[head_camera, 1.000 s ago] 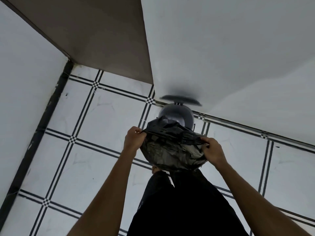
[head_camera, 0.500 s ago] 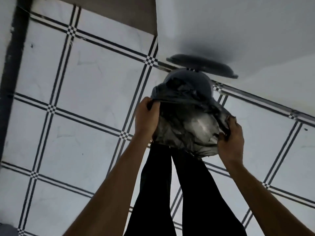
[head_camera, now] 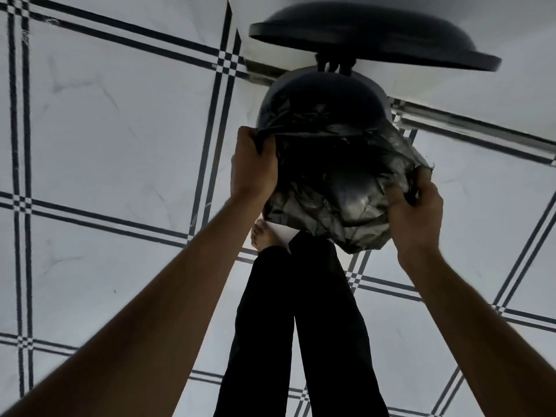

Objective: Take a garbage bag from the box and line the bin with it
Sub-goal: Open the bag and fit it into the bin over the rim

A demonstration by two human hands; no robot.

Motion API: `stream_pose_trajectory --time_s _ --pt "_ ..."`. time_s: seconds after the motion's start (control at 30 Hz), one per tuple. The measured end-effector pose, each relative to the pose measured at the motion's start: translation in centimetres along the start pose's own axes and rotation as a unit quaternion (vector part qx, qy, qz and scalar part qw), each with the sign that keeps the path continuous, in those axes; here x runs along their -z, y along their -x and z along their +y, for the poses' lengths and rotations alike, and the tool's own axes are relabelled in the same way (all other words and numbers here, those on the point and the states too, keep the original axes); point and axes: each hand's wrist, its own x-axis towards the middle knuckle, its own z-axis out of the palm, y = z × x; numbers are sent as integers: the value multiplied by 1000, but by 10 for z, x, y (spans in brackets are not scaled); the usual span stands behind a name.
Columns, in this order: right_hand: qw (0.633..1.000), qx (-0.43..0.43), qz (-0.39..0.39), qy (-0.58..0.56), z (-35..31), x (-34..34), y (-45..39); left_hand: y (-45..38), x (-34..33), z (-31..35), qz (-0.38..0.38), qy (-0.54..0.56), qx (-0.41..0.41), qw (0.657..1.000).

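Observation:
A round dark bin (head_camera: pixel 319 97) stands on the tiled floor against the white wall, its lid (head_camera: pixel 370 40) raised behind it. A crumpled black garbage bag (head_camera: pixel 337 188) is spread over the bin's near side, its mouth held apart. My left hand (head_camera: pixel 252 167) grips the bag's left edge beside the bin's rim. My right hand (head_camera: pixel 418 215) pinches the bag's right edge, lower and nearer to me. The bag hides the bin's near rim. The box is not in view.
White floor tiles (head_camera: pixel 120 115) with black line borders lie all around. My legs in black trousers (head_camera: pixel 301 326) and a bare foot (head_camera: pixel 261 236) stand right in front of the bin. A white wall (head_camera: pixel 496 25) rises behind it.
The view has tilted down and drawn closer to the bin. Both hands have pulled the bag's mouth wider apart and lower over the bin's near rim.

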Motion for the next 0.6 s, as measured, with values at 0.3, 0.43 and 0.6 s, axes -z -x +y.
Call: stream_pose_trajectory --time_s 0.3,0.43,0.6 --pt "996 56 58 24 7 -17 -68 -36 -32 -15 -17 -118 -72 990" --pt "990 116 72 43 14 -21 -104 -61 -15 -11 95 -172 -220 955" --pt "983 159 80 45 15 -22 -126 -93 -3 -16 59 -279 -331 900"
